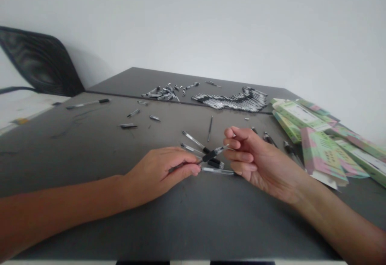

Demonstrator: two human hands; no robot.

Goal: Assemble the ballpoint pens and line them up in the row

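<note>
My left hand (169,168) is closed around the clear barrel of a gel pen (211,155), thumb against the fingers. The pen's black grip and pointed tip stick out toward the right. Just beyond the tip is my right hand (256,158), its thumb and index finger pinched together on something small and pale that I cannot make out. Its other fingers are curled. Under and behind the held pen lie several more pens (193,139) with clear barrels and black ends, partly hidden by my hands. A thin refill-like stick (210,128) lies behind them.
A long row of pens (235,101) spreads across the back of the dark table (187,224). Left of it is a heap of pen parts (163,93). Loose caps (128,126) and a single pen (88,103) lie at left. Green and pink boxes (322,152) are at right, a black chair (39,62) far left.
</note>
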